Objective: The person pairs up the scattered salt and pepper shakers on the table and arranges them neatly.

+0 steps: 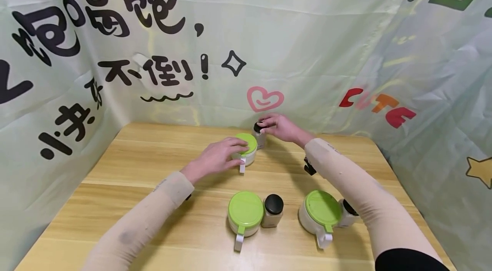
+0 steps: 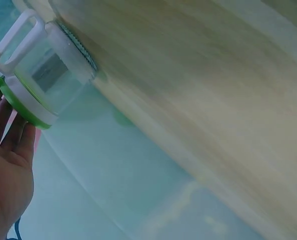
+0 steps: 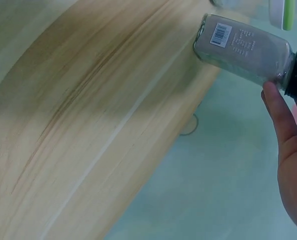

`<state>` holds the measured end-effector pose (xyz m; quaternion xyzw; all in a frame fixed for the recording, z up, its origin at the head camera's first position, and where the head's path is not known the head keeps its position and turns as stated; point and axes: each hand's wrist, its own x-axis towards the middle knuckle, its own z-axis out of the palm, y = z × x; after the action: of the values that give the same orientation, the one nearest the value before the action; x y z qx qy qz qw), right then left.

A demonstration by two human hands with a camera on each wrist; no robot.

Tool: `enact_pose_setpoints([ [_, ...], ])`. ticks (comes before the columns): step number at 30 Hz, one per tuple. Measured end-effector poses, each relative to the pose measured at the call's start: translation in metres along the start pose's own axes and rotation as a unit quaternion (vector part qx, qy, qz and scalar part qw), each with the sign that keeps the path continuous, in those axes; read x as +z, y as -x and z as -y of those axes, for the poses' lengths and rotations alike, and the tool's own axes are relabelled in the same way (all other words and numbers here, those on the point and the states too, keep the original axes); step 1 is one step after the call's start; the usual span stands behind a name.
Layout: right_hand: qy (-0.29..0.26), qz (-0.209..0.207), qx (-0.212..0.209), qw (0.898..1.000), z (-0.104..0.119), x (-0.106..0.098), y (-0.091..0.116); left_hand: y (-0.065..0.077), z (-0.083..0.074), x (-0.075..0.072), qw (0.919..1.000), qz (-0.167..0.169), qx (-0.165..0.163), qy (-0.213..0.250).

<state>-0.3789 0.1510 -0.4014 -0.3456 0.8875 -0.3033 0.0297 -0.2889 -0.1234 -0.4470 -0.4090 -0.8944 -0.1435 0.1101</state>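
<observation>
At the back of the table, my left hand (image 1: 223, 155) holds a clear seasoning jar (image 2: 63, 82) by its green lid (image 1: 250, 141), fingers over the lid and thumb by the white handle (image 2: 24, 42). Right beside it stands a square glass spice bottle (image 1: 260, 140) with a black cap. My right hand (image 1: 282, 127) pinches that bottle around its cap (image 3: 295, 75). In the right wrist view a barcode label (image 3: 221, 35) shows on the bottle, whose base is at the tabletop.
Nearer the front, a second green-lidded jar (image 1: 246, 209) stands beside a black-capped bottle (image 1: 272, 217). A third green-lidded jar (image 1: 323, 208) is at the right, its neighbouring bottle (image 1: 347, 220) partly behind my right sleeve. Printed cloth (image 1: 307, 49) hangs around the wooden table (image 1: 134, 155).
</observation>
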Motion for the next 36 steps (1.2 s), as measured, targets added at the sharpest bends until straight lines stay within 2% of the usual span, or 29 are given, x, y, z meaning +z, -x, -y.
enact_pose_setpoints([
  [6, 0.022, 0.011, -0.029, 0.999, 0.008, 0.002, 0.004, 0.012, 0.006, -0.005, 0.9999, -0.011, 0.001, 0.008],
  [10, 0.024, 0.02, -0.068, 0.997, 0.013, 0.005, 0.005, 0.02, 0.01, -0.007, 0.9998, -0.016, -0.002, 0.01],
  [16, 0.054, 0.028, -0.141, 0.988, 0.022, 0.011, 0.007, 0.036, 0.016, -0.012, 0.9997, -0.015, -0.016, 0.01],
  [22, 0.083, 0.036, -0.182, 0.979, 0.032, 0.016, 0.008, 0.053, 0.02, -0.021, 0.9993, -0.023, -0.019, 0.02],
  [28, 0.09, 0.053, -0.194, 0.976, 0.048, 0.019, 0.008, 0.068, 0.022, -0.027, 0.9988, -0.026, -0.013, 0.04],
  [36, 0.069, 0.113, -0.16, 0.978, 0.072, 0.026, 0.011, 0.09, 0.022, -0.032, 0.9984, -0.042, 0.006, 0.038],
])
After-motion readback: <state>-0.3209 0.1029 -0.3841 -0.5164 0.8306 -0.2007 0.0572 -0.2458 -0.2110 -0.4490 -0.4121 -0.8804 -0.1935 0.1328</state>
